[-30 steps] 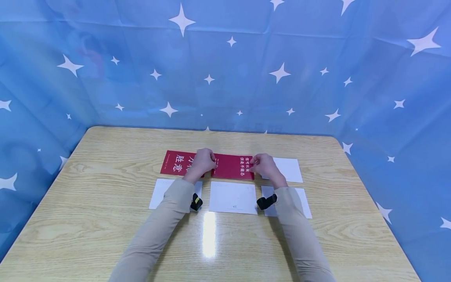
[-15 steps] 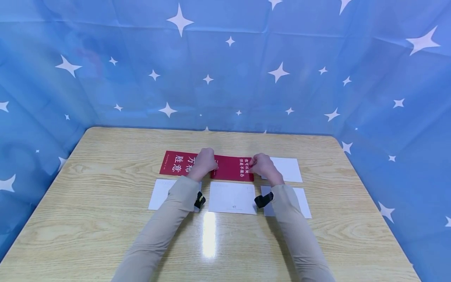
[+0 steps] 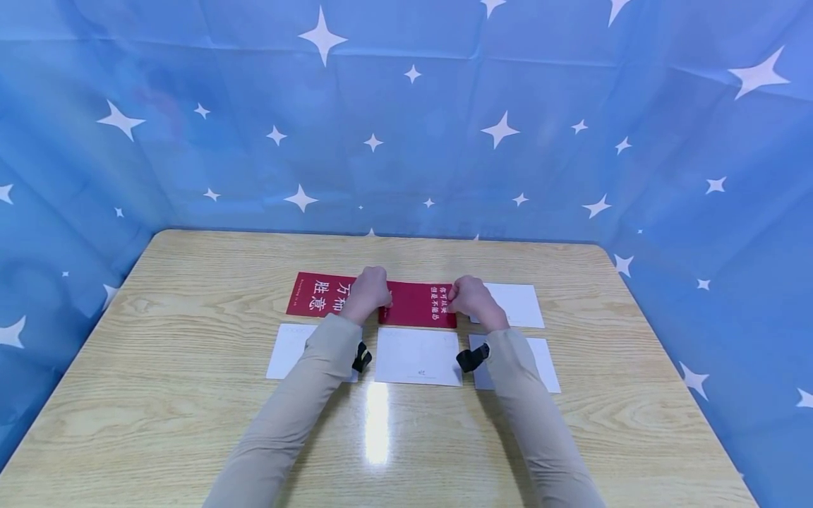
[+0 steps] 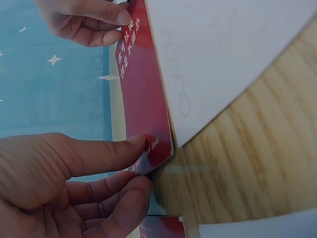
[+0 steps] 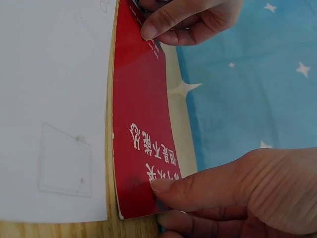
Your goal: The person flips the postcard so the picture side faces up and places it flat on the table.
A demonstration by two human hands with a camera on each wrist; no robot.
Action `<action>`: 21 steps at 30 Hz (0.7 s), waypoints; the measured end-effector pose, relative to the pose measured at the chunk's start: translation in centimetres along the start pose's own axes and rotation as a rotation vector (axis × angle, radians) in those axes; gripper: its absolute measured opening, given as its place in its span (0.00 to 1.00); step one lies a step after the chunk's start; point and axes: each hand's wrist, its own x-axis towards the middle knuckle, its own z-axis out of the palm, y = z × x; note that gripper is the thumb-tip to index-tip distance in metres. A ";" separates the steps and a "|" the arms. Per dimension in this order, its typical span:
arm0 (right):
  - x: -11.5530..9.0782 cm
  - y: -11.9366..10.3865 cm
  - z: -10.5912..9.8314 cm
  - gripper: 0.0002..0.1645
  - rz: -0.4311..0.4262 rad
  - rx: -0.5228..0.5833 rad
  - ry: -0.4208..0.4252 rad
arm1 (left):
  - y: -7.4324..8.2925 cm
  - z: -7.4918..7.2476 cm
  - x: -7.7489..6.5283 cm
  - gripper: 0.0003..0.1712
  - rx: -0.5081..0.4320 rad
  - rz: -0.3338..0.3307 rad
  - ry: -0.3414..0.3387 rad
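Observation:
A red card [image 3: 416, 305] with white Chinese characters lies at the middle of the back row, one short end under each hand. My left hand [image 3: 368, 293] pinches its left end, thumb on top and fingers curled beneath, as the left wrist view shows. The right end is pinched by my right hand [image 3: 473, 300]; in the right wrist view the thumb presses on the printed characters [image 5: 158, 163]. Left of it lies another red card [image 3: 311, 293] with larger white characters, partly hidden behind the left hand. Just in front sits a white card [image 3: 418, 356] with a small mark.
More white cards flank the middle one in the front row: one at left [image 3: 288, 351], partly under the left sleeve, and one at right [image 3: 545, 363]. Behind the right hand lies another white card [image 3: 517, 305]. A blue star-patterned cloth [image 3: 406, 141] hangs behind the wooden table [image 3: 159, 395].
The red card has shifted very slightly toward me, with both hands keeping hold of its ends. The right hand has moved slightly left. The other cards stay in place.

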 end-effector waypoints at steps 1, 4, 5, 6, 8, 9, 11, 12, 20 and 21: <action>0.0 -0.1 0.0 0.08 -0.001 -0.010 -0.001 | 0.0 0.0 0.0 0.12 0.006 -0.002 -0.005; 0.0 -0.2 -0.1 0.07 -0.009 -0.043 -0.006 | 0.0 -0.1 0.1 0.15 0.014 -0.008 -0.016; 0.0 -0.2 -0.1 0.07 -0.015 -0.052 -0.010 | 0.0 -0.1 0.1 0.16 0.017 -0.011 -0.017; 0.0 -0.2 -0.1 0.07 -0.018 -0.060 -0.012 | 0.0 -0.1 0.1 0.17 0.016 -0.013 -0.019; 0.0 -0.3 0.0 0.07 -0.029 -0.076 -0.014 | 0.0 -0.1 0.1 0.18 0.019 -0.015 -0.017; 0.0 -0.3 0.0 0.07 -0.036 -0.080 -0.014 | 0.0 -0.1 0.1 0.18 0.019 -0.015 -0.016; 0.0 -0.3 0.0 0.08 -0.042 -0.081 -0.008 | -0.1 0.0 0.1 0.19 0.015 -0.014 -0.010; -0.1 -0.3 0.0 0.08 -0.044 -0.080 -0.004 | -0.1 0.0 0.1 0.18 0.010 -0.012 -0.008; -0.5 0.5 0.3 0.05 -0.098 0.023 0.030 | -0.3 0.5 -0.3 0.10 -0.085 0.005 -0.003; -0.6 0.7 0.3 0.05 -0.106 0.050 0.040 | -0.3 0.5 -0.3 0.10 -0.108 0.010 -0.002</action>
